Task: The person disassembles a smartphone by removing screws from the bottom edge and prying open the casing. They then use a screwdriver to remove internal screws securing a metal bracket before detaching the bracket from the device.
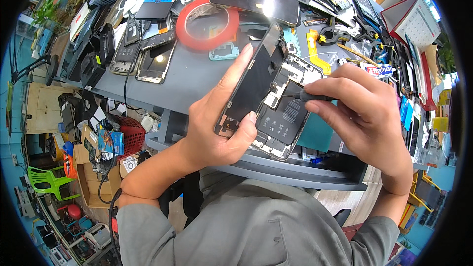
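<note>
An opened smartphone is in front of me, its display assembly (253,81) tilted up along the left side of the phone body (286,113). The black battery and silver shields inside the body are exposed. My left hand (217,113) grips the display assembly, the thumb near its lower inner edge and a finger stretched along its outer side. My right hand (364,113) pinches the dark handle of a small screwdriver (315,97). Its thin shaft points left into the phone, near a metal shield beside the battery. Whether the tip touches a screw is too small to tell.
A roll of red tape (184,24) lies beyond the phone, beside a dark phone screen (256,2). Several disassembled phones (156,64) sit at the left. Yellow flex cable (315,51), black clamps (329,35) and a desk calendar (411,22) are at the right.
</note>
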Action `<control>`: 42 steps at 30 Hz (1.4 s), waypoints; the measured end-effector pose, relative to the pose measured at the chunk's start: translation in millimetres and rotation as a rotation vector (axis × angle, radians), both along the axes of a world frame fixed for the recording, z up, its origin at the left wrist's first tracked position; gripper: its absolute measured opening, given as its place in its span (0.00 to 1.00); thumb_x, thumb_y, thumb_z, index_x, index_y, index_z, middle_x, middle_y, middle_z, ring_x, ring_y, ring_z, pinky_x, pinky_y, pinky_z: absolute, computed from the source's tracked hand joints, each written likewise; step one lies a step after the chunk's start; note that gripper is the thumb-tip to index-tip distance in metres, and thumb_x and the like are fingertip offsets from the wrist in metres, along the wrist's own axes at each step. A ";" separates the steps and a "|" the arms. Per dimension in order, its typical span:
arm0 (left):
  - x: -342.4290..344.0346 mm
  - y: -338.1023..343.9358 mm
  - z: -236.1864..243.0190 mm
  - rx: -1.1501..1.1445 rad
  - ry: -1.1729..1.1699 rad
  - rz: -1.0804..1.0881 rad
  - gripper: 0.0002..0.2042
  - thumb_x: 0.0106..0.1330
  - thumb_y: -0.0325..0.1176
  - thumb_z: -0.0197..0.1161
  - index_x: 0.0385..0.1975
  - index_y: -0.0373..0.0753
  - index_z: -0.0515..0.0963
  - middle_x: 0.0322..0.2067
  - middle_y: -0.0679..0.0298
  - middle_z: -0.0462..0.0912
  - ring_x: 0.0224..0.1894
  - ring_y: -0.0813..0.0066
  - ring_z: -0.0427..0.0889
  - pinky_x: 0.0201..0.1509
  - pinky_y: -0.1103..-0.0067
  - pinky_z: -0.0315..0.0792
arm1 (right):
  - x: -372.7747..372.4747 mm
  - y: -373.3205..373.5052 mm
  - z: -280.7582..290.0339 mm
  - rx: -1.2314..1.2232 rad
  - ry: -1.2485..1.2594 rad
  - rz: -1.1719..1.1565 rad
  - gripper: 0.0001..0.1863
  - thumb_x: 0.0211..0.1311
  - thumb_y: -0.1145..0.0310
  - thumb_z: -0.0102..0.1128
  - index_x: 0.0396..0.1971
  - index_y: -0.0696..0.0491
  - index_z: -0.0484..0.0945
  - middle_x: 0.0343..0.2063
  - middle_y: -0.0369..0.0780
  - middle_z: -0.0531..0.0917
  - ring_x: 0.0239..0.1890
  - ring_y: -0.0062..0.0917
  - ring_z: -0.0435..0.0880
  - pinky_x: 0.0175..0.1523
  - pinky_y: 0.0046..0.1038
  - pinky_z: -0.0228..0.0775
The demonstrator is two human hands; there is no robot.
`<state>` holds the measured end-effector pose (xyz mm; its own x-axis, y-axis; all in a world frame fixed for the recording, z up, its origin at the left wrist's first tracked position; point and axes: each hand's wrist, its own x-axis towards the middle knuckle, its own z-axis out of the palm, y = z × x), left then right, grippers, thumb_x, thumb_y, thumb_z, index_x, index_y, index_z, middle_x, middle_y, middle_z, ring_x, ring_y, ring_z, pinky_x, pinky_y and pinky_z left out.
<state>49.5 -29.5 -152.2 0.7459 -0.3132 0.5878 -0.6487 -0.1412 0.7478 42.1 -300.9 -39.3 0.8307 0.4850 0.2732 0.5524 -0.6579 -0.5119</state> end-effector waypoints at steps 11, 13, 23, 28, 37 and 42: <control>-0.8 1.6 -0.4 0.002 0.014 -0.011 0.41 0.66 0.18 0.64 0.83 0.23 0.63 0.72 0.38 0.82 0.59 0.60 0.92 0.63 0.74 0.82 | 12.6 10.6 -10.2 -0.007 -0.022 0.061 0.12 0.65 0.77 0.81 0.46 0.57 0.90 0.30 0.38 0.80 0.25 0.24 0.76 0.30 0.29 0.66; -0.3 0.9 -0.5 -0.005 0.008 -0.006 0.41 0.66 0.18 0.64 0.83 0.23 0.63 0.71 0.38 0.82 0.58 0.61 0.93 0.63 0.74 0.82 | 12.3 11.2 -9.5 -0.008 -0.013 0.061 0.12 0.65 0.77 0.81 0.47 0.57 0.90 0.30 0.38 0.80 0.25 0.24 0.77 0.30 0.30 0.66; -0.5 1.3 0.2 0.001 0.004 0.001 0.42 0.64 0.17 0.65 0.83 0.23 0.64 0.70 0.37 0.82 0.60 0.57 0.92 0.65 0.73 0.82 | 12.9 13.5 -7.2 -0.019 0.002 0.063 0.11 0.66 0.77 0.80 0.47 0.57 0.90 0.31 0.39 0.81 0.27 0.26 0.78 0.32 0.30 0.68; -3.4 6.4 2.3 0.078 0.042 -0.042 0.41 0.68 0.19 0.63 0.83 0.17 0.58 0.78 0.34 0.73 0.72 0.55 0.85 0.76 0.69 0.75 | 12.9 14.4 -7.1 -0.030 0.004 0.076 0.10 0.67 0.78 0.79 0.46 0.56 0.90 0.32 0.40 0.81 0.28 0.30 0.81 0.33 0.32 0.70; -7.9 6.0 8.8 0.062 0.069 0.008 0.41 0.67 0.19 0.66 0.83 0.21 0.62 0.68 0.36 0.82 0.66 0.54 0.89 0.69 0.70 0.80 | 30.1 49.2 24.0 -0.525 -0.043 0.236 0.08 0.69 0.68 0.70 0.36 0.57 0.83 0.31 0.47 0.87 0.29 0.46 0.91 0.34 0.46 0.84; -5.1 0.8 1.8 0.081 0.043 0.066 0.43 0.65 0.19 0.67 0.83 0.22 0.62 0.56 0.42 0.90 0.56 0.66 0.92 0.61 0.73 0.82 | 54.4 52.7 19.7 -0.405 -0.137 0.463 0.14 0.64 0.69 0.71 0.45 0.61 0.85 0.34 0.51 0.91 0.36 0.48 0.96 0.40 0.47 0.88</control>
<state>44.4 -28.8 -150.4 0.7902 -0.3079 0.5299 -0.6038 -0.2434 0.7590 96.5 -248.1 -19.6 0.4799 0.8735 0.0817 0.8696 -0.4613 -0.1762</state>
